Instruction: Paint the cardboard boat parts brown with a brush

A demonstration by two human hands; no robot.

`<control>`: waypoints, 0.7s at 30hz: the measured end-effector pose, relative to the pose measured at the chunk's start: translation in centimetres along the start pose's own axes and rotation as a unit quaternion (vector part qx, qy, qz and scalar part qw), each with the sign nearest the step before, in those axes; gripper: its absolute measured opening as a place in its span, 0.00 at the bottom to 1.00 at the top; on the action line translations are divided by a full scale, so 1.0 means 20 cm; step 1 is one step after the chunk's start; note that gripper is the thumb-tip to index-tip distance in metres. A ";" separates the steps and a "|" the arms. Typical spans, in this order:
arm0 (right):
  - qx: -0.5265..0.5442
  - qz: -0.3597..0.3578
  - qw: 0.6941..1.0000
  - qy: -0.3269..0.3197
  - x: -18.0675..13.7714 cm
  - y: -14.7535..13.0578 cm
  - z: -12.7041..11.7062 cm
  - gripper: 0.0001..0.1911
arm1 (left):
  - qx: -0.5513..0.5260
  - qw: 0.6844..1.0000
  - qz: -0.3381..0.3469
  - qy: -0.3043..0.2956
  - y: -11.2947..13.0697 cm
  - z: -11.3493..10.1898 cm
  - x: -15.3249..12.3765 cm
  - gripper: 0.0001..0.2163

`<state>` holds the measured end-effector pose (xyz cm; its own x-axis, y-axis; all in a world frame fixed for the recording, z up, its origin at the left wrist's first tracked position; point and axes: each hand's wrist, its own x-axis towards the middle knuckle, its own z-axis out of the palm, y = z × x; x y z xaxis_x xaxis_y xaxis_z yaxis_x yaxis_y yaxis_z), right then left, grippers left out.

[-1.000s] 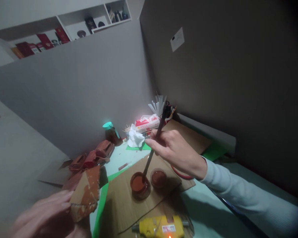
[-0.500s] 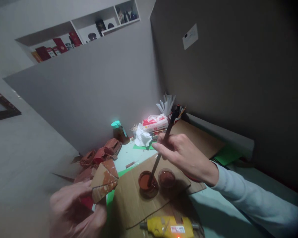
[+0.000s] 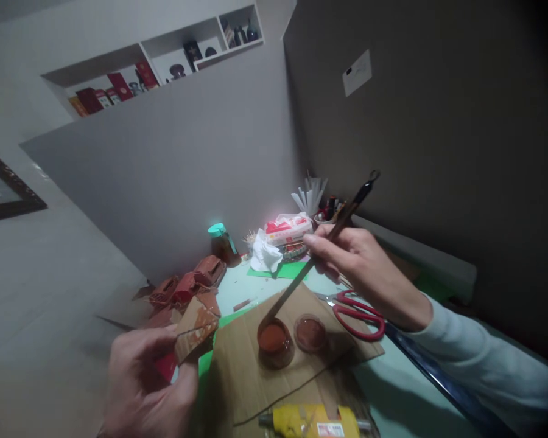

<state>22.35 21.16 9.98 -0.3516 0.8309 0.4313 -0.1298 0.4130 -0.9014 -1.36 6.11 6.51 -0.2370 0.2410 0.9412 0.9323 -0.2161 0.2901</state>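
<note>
Between the thumb and fingers of my left hand [image 3: 150, 377] is a cardboard piece [image 3: 195, 325], partly coated with reddish-brown paint. My right hand [image 3: 365, 267] grips a long dark paintbrush [image 3: 296, 280], slanted down to the left. Its tip is at the rim of an open paint jar [image 3: 275, 342] filled with reddish-brown paint. Close to the jar lies its paint-stained lid [image 3: 310, 333]. Both rest on a sheet of corrugated cardboard [image 3: 242, 371]. Red-handled scissors [image 3: 358, 316] lie below my right hand.
A yellow glue gun [image 3: 317, 421] lies at the near edge. Reddish-brown cardboard models [image 3: 189, 283] stand at the left. Farther back are a jar with a turquoise lid [image 3: 223, 244], a crumpled tissue [image 3: 265, 251], a tissue pack [image 3: 288, 227] and white glue sticks [image 3: 310, 196].
My right hand has moved right, tilting the paintbrush over and bringing its tip from inside the paint to the jar's rim. The scissors have come into view. My left hand keeps its hold.
</note>
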 end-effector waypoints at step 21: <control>0.313 0.114 0.942 0.044 -0.04 -0.06 0.04 0.19 | -0.165 0.986 -0.011 -0.022 0.07 0.02 0.01 0.16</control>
<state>21.99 19.67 10.64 -0.3622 0.9103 0.2007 -0.5914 -0.0580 -0.8043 0.05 6.30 7.09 -0.2380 0.2886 0.9274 0.7856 -0.5043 0.3585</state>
